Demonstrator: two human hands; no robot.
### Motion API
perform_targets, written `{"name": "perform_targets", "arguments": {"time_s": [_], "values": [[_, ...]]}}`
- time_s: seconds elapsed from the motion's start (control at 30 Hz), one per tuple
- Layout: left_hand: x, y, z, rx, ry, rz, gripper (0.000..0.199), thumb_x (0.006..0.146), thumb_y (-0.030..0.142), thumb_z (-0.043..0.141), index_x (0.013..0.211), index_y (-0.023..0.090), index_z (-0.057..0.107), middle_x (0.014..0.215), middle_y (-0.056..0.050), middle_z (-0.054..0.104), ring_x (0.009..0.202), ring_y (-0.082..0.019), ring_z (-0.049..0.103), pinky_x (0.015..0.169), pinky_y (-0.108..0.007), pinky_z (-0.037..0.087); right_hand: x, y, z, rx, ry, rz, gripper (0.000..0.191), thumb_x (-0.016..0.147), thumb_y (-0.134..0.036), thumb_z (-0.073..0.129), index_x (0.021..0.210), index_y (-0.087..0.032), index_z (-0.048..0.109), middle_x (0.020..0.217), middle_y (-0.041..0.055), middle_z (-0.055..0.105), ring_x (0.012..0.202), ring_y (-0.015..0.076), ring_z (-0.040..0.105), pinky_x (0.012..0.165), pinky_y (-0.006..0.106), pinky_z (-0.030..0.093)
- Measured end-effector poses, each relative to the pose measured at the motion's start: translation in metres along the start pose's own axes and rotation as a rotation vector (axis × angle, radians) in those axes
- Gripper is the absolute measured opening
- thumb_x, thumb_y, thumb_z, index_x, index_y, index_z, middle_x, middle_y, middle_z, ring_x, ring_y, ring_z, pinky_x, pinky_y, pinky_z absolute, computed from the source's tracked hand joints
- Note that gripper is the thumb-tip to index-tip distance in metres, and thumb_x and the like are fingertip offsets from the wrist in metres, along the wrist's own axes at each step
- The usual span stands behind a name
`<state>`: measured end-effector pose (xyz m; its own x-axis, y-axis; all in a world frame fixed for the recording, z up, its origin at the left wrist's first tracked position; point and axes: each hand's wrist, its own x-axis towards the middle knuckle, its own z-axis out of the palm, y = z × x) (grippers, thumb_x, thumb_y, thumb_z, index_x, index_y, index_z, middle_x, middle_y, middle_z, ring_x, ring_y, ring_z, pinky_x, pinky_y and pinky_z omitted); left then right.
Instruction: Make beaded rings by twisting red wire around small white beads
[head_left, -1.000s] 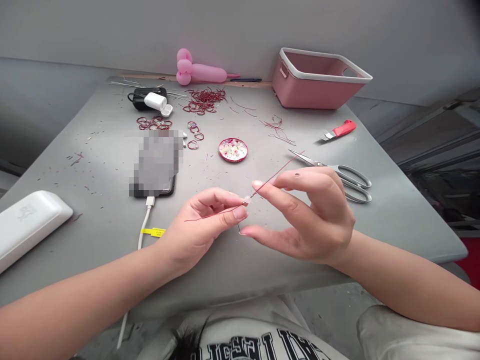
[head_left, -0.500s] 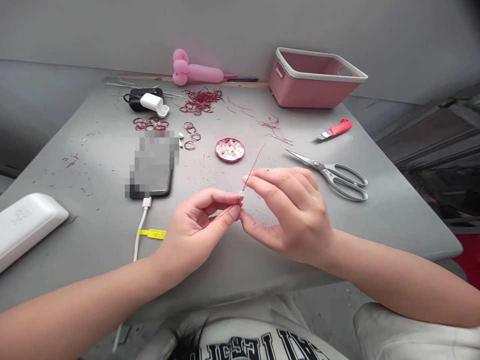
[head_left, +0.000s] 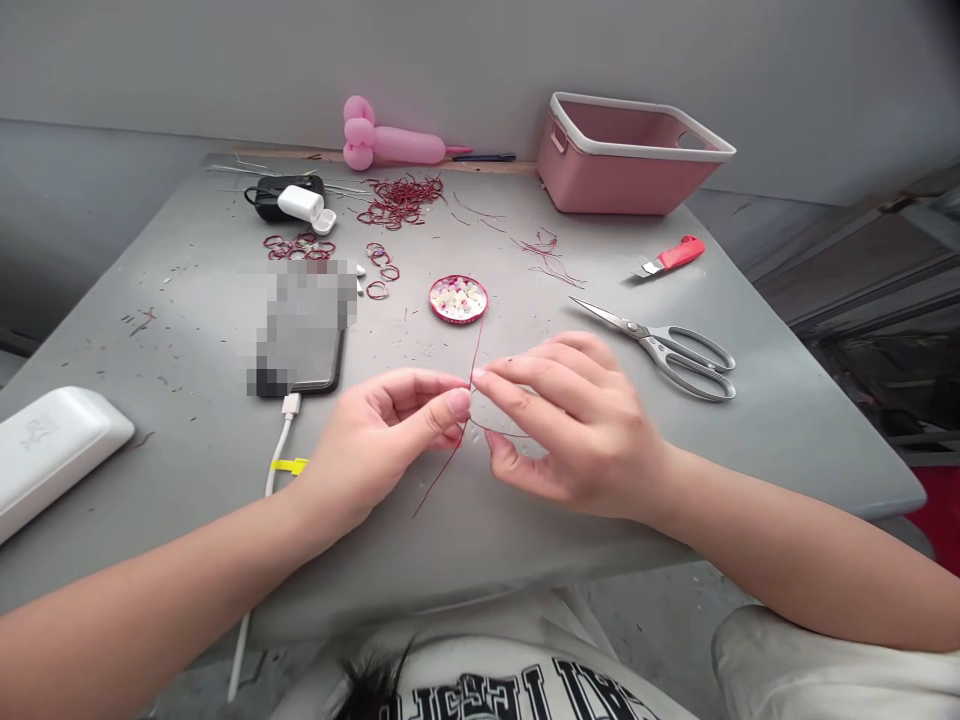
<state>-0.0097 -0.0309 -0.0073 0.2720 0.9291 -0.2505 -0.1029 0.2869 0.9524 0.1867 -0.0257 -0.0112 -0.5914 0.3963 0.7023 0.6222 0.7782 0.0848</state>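
Red thread (head_left: 476, 352), probably light, limp and apt to slip, runs above the worktop (head_left: 465, 555) toward its front edge; the left hand (head_left: 394, 425) pinches it midway, seemingly the surest hold. The right hand (head_left: 577, 420) has thumb and forefinger parted, any grip unclear.

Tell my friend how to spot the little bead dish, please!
Start with the big gray table and look near its middle, between the smartphone on the left and the gray scissors on the right. There sits a small, round, red-rimmed dish. Unlike its neighbours, it holds a heap of loose white and pink beads.
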Motion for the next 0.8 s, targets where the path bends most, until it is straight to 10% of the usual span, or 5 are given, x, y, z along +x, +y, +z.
{"name": "perform_targets", "arguments": {"time_s": [0.8], "values": [[0.006,0.000,-0.001,-0.136,0.041,-0.187,0.014,0.078,0.028,0.073,0.082,0.017,0.065,0.079,0.003,0.064,0.067,-0.009,0.065,0.076,-0.027,0.055,0.004,0.019,-0.006,0.099,-0.150,-0.237,0.012,0.087,-0.007,0.056,0.091,-0.013,0.065,0.099,0.0105,0.075,0.074,0.0170,0.070,0.072,0.034,0.061]]}}
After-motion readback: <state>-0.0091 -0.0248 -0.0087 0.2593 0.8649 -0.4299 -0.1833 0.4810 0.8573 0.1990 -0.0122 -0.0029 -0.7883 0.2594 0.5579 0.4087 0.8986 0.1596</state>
